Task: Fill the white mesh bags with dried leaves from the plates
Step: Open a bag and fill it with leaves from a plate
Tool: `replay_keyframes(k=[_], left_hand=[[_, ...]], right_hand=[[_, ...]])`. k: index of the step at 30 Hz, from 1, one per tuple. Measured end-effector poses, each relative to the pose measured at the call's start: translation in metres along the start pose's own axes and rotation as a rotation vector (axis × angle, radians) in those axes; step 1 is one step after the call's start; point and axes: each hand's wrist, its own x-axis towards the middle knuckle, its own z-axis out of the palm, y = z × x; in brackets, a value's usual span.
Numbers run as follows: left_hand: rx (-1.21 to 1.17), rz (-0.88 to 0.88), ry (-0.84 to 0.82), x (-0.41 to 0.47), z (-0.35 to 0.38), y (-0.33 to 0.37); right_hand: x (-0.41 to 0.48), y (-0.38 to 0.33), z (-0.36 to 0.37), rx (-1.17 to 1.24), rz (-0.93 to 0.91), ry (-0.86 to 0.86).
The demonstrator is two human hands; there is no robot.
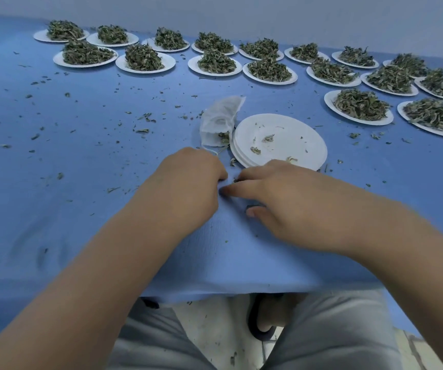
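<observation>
Hands meet low on the blue tablecloth, close to the near table edge, where the cloth hangs over grey-trousered knees. Left hand curled narrow, knuckles up; whether it holds anything, can't tell. Right hand spread, fingertips pressing the cloth, nothing gripped. Open cloth to the left is free except for scattered leaf crumbs. White mesh bag lies just beyond the left hand, crumpled, some dried leaves showing at its lower end, touching the stack of emptied paper plates. Heaped plates of dried leaves line the far edge and right side.
</observation>
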Motion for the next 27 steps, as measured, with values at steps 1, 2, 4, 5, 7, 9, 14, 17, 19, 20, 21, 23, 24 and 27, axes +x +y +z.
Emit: replay_keyframes(k=[1,2,4,5,7,9,14,17,19,20,21,23,24,27], left_hand=[[-0.002,-0.011,-0.002,0.001,-0.001,0.000],[-0.021,-0.020,0.010,0.000,-0.001,0.001],[-0.083,-0.026,0.046,-0.002,0.000,0.004],[-0.140,-0.025,0.066,-0.003,0.001,0.004],[-0.282,-0.014,0.125,-0.004,0.004,0.005],[-0.382,-0.016,0.172,-0.004,0.007,0.005],[-0.717,-0.192,0.280,0.004,0.011,0.000],[-1.278,-0.314,0.291,0.012,0.011,0.003],[-1.620,-0.385,0.278,0.016,0.011,0.005],[-1.723,-0.416,0.264,0.017,0.010,0.005],[-1.791,-0.437,0.247,0.018,0.009,0.004],[-1.806,-0.453,0.220,0.021,0.006,0.000],[-1.778,-0.448,0.195,0.022,0.004,-0.002],[-1.691,-0.403,0.076,0.025,-0.008,-0.012]], right_hand=[[0.002,0.000,0.004,-0.012,0.010,0.017],[0.004,0.002,0.007,-0.018,0.018,0.053],[0.007,0.004,0.009,0.023,0.042,0.129],[0.007,0.004,0.009,0.064,0.047,0.165],[0.007,0.005,0.009,0.141,0.061,0.219],[0.005,0.005,0.007,0.221,0.106,0.297],[0.012,0.003,-0.004,0.323,0.181,0.545],[0.026,-0.002,-0.004,0.442,0.189,0.610],[0.031,-0.002,-0.003,0.491,0.191,0.627],[0.032,-0.001,-0.003,0.503,0.183,0.630],[0.034,0.001,-0.004,0.504,0.173,0.631],[0.035,0.005,-0.004,0.503,0.159,0.626],[0.037,0.006,-0.005,0.516,0.164,0.625],[0.042,0.010,-0.007,0.532,0.199,0.677]])
